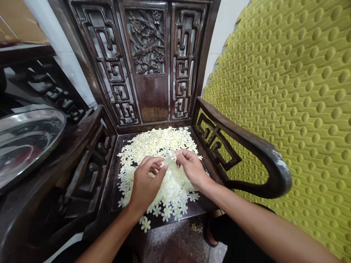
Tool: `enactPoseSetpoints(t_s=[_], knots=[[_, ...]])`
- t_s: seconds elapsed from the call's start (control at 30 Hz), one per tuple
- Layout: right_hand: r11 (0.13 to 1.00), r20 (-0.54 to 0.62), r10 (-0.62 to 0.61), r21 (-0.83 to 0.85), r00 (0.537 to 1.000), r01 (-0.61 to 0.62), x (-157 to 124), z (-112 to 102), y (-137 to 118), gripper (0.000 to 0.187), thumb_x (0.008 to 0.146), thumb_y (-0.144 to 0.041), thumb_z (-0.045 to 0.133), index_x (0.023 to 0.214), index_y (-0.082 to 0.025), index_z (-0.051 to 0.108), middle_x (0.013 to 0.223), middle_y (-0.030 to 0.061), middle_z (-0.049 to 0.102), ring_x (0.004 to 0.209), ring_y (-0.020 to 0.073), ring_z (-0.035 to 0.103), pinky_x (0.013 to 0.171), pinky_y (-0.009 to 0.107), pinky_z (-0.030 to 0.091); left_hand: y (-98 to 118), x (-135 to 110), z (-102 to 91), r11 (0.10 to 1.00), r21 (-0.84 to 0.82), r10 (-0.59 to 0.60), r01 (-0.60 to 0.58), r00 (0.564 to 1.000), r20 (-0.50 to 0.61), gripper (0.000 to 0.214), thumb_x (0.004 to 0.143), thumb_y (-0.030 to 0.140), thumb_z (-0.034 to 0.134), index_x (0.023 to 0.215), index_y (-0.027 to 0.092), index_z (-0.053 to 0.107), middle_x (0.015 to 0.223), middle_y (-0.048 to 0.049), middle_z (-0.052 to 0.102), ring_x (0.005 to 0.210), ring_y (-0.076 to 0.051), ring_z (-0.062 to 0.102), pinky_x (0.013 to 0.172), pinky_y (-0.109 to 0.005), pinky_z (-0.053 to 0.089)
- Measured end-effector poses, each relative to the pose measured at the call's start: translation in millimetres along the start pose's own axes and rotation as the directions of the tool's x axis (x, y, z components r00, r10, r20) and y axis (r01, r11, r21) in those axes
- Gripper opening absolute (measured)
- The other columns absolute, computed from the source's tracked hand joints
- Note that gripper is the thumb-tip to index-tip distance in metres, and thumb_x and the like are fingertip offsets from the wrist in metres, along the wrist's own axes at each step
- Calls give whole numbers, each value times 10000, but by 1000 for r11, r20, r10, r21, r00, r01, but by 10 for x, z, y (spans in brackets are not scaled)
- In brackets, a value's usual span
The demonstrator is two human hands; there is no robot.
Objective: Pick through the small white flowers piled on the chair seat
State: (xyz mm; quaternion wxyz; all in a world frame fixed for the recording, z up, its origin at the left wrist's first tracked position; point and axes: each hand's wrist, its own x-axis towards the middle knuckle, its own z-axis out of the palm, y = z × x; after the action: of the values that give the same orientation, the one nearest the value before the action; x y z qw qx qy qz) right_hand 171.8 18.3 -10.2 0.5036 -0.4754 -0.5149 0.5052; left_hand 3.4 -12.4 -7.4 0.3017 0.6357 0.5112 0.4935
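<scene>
At the far left, a shiny steel basin rests tilted on dark wooden furniture, just beside a carved dark wooden armchair. A heap of small white blossoms covers most of the chair's seat, with a few spilling over its front edge. The person's left hand sits palm down over the heap, its fingers curled and touching the blossoms, though it cannot be told whether they grip any. The right hand is just beside it, its thumb and forefinger pinched closed on a single blossom above the heap. At the far right, a yellow-green dimpled foam mat stands beyond the chair's arm.
</scene>
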Motion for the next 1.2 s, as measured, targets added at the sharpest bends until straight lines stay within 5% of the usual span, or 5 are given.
enactPoseSetpoints(t_s=[0.3, 1.2], knots=[[995, 138, -51, -83, 989, 63, -145, 125, -22, 373, 941, -458, 544, 679, -194, 511, 611, -46, 419, 578, 123, 378, 556, 261, 316, 51, -26, 9, 995, 3, 97, -97, 995, -7, 61, 817, 214, 739, 850, 213, 688, 813, 5, 629, 733, -142, 597, 656, -256, 475], [995, 164, -14, -96, 986, 30, -151, 88, -44, 411, 931, -507, 549, 660, -200, 514, 601, -43, 446, 556, 125, 389, 541, 258, 317, 45, -5, -18, 996, -52, 67, -66, 998, 18, 56, 858, 219, 672, 816, 215, 708, 801, -17, 671, 765, -167, 632, 671, -274, 513]])
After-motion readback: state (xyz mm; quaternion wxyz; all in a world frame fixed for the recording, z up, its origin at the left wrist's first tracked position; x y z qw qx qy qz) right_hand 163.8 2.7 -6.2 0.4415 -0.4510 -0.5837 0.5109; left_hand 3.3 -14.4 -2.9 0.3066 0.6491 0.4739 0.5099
